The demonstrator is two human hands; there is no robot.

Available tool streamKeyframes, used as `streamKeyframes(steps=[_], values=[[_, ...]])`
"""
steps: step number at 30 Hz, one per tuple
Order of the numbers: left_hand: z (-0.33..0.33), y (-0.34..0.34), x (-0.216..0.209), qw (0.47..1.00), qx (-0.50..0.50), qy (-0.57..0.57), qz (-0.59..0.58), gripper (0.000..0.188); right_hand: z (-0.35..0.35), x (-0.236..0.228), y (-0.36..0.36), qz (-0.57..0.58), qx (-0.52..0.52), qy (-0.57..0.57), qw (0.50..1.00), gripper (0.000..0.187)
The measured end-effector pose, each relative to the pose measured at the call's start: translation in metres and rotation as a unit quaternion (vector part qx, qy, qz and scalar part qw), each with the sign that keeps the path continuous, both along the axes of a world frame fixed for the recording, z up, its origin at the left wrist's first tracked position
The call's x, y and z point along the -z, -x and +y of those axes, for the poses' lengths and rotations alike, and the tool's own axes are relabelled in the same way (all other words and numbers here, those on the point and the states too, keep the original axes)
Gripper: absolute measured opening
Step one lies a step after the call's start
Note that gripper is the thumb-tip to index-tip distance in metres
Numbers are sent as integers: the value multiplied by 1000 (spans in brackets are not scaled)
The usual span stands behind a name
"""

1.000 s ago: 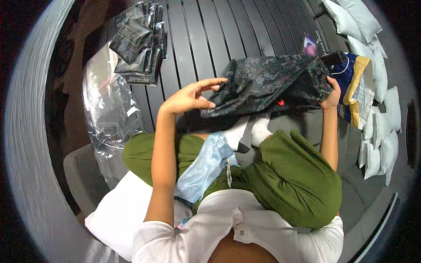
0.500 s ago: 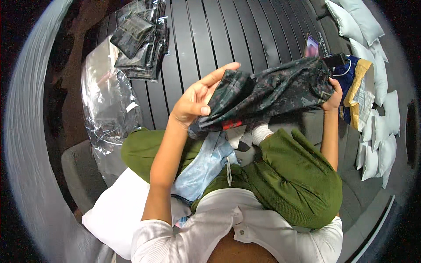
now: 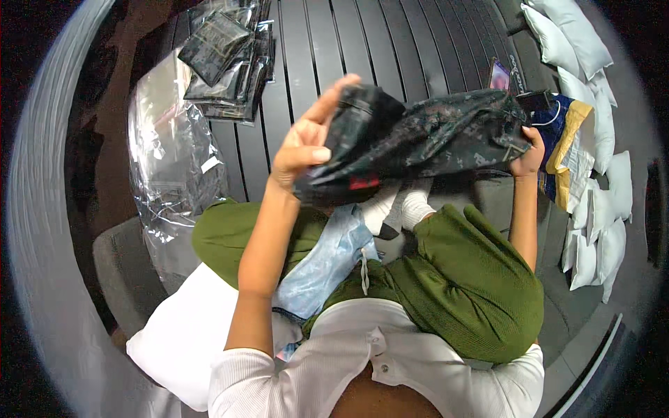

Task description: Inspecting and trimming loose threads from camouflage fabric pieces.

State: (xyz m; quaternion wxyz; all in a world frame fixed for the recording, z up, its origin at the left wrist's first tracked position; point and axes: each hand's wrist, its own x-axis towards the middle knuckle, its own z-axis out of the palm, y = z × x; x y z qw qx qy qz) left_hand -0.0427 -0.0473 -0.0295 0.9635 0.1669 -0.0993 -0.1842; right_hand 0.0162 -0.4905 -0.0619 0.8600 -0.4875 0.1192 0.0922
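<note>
A dark camouflage cloth (image 3: pixel 446 136), long and sleeve-like with a small red patch near its left end, is stretched between my two hands above my lap. My left hand (image 3: pixel 306 143) grips its left end, the thumb at the near edge and the fingers raised along the far side. That end gapes like an opening and is somewhat blurred. At the other end, my right hand (image 3: pixel 527 155) pinches the fabric, with part of the fingers hidden behind it. A light blue cloth (image 3: pixel 331 254) lies across my lap below.
Several clear packets with dark folded cloth (image 3: pixel 223 66) are piled on the black slatted table (image 3: pixel 306 49). Empty-looking clear plastic bags (image 3: pixel 174 153) lie at left. On the right are a phone (image 3: pixel 499 75), a blue-and-yellow sack (image 3: pixel 568 139) and several white pillow-like packs (image 3: pixel 603 223).
My left hand has moved slightly up and away, lifting and widening the cloth's left end. My right hand has stayed almost in place, holding the other end.
</note>
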Motion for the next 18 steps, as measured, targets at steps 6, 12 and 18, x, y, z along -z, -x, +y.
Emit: streamKeyframes(steps=[6,12,18], values=[[49,-3,-7,978,-207,38,0,89,1,-18,5,-59,-19,-40,997,37],[69,-12,-17,954,-257,99,-119,77,-16,-25,6,-73,-47,-47,995,33],[85,-11,-7,953,-189,176,-161,70,16,-28,8,-68,-124,-67,988,31]])
